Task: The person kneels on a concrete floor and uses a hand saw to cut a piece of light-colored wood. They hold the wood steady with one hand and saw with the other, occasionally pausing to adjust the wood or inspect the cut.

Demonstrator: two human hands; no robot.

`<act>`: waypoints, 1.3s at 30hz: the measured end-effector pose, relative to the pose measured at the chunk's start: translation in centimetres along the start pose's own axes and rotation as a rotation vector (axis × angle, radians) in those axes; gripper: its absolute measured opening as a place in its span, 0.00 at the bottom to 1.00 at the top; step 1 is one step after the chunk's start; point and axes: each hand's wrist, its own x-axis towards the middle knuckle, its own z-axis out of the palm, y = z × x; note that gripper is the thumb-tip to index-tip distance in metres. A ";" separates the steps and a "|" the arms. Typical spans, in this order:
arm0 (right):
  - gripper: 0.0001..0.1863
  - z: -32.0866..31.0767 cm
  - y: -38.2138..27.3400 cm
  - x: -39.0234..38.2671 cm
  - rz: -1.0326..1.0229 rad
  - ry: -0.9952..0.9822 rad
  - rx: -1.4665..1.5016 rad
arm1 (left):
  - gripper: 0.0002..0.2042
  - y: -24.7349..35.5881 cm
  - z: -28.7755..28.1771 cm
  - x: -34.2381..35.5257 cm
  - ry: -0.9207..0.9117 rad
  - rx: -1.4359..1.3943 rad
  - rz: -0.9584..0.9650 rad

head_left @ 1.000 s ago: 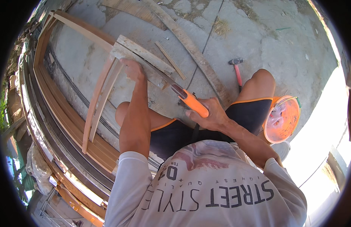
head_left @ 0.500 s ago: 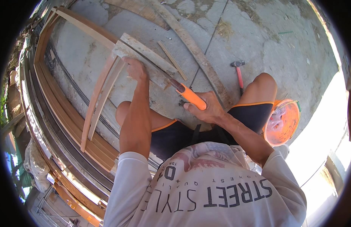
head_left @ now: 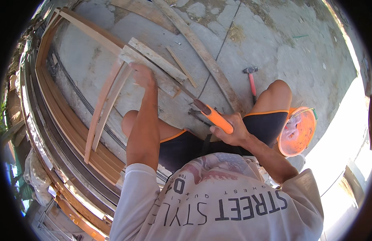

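Note:
My right hand [head_left: 235, 130] is wrapped round the orange handle of a handsaw [head_left: 219, 119]. The saw's thin blade reaches up and left, in the dark slit between a near pale board [head_left: 164, 82] and a far pale board [head_left: 157, 58]. My left hand [head_left: 143, 75], slightly blurred, grips the near board close to its left end; some of its fingers are hidden. Just under that end, the tips of two narrow wooden strips [head_left: 107, 100] meet the board. A brown wooden frame piece [head_left: 95, 32] joins it from the far left.
A hammer [head_left: 252, 82] with a red handle lies by my right knee, and an orange bucket [head_left: 296, 138] stands beyond my thigh. Long planks [head_left: 202, 52] and a thin stick [head_left: 181, 66] lie on the concrete floor. Stacked brown beams [head_left: 69, 112] line the left side.
My right hand and the saw have drawn back toward my body and to the right, baring more of the blade. My left hand stays on the board.

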 end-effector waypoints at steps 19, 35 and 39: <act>0.21 0.1 -2.4 -1.3 -0.105 0.246 0.119 | 0.41 -1.2 0.6 1.1 0.009 -0.170 0.001; 0.14 5.1 -3.4 5.1 -0.130 0.172 0.053 | 0.52 0.3 -0.7 7.7 0.019 -0.588 -0.160; 0.14 5.5 -3.4 5.2 -0.137 0.131 0.028 | 0.54 1.6 0.7 8.4 0.245 -0.418 -0.273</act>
